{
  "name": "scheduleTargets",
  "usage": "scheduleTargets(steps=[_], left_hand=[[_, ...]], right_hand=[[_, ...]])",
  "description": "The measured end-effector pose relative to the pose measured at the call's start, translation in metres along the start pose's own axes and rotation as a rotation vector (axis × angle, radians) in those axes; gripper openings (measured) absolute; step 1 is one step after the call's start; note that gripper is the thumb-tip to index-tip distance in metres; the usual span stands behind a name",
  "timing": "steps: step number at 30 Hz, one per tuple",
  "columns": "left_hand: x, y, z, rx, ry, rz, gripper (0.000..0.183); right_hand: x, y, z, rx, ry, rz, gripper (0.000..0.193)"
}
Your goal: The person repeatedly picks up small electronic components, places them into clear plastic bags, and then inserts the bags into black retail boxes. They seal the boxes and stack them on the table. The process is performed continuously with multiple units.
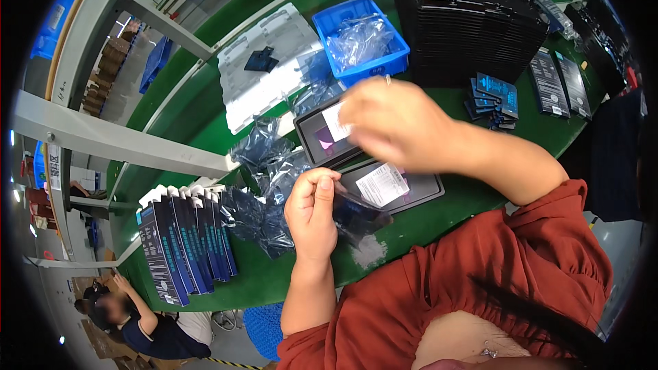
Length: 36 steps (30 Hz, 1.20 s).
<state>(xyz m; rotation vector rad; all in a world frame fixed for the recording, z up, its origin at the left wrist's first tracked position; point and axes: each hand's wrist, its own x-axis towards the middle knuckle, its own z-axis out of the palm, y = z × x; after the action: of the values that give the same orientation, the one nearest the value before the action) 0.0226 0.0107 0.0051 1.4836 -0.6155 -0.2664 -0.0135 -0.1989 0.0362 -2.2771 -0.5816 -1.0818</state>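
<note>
My left hand is closed in a pinch on a clear plastic bag, which hangs toward the table's front edge. Close behind the bag lies a dark tray with a white printed label in it. My right hand, smeared by motion, hovers over a second dark tray that holds a white slip and a purple piece. Its fingers curl downward, and their tips are too blurred to show whether they grip anything. Crumpled plastic bags lie left of my hands.
Blue boxes stand in a row at left. A blue bin of clear bags and a pale plastic tray sit behind. Tall stacked black trays, blue cards and flat boxes occupy the right. Other people are nearby.
</note>
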Motion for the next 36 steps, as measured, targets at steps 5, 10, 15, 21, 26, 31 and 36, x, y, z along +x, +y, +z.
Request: scheduleTargets(steps=[5, 10, 15, 21, 26, 31, 36], left_hand=[[-0.005, -0.001, 0.002, -0.049, -0.039, 0.007, 0.014], [-0.007, 0.001, 0.010, 0.057, -0.058, 0.034, 0.016], [-0.011, 0.000, 0.009, 0.107, -0.118, 0.005, 0.018], [-0.012, 0.003, 0.014, 0.196, -0.117, 0.044, 0.019], [-0.013, -0.001, 0.017, 0.240, -0.129, 0.069, 0.018], [-0.015, 0.010, 0.030, 0.434, -0.152, 0.157, 0.014], [-0.016, 0.013, 0.018, 0.554, -0.076, 0.196, 0.016]], right_hand=[[-0.033, -0.045, -0.006, 0.215, -0.199, 0.043, 0.011], [-0.047, -0.046, -0.007, 0.309, -0.137, 0.019, 0.020], [-0.060, -0.050, -0.007, 0.305, -0.160, 0.062, 0.021], [-0.060, -0.051, -0.009, 0.299, -0.169, 0.238, 0.014], [-0.063, -0.045, -0.009, 0.544, -0.273, 0.515, 0.015], [-0.064, -0.052, -0.005, 0.438, -0.342, 0.501, 0.017], [-0.062, -0.042, -0.033, 0.481, -0.096, 0.564, 0.017]])
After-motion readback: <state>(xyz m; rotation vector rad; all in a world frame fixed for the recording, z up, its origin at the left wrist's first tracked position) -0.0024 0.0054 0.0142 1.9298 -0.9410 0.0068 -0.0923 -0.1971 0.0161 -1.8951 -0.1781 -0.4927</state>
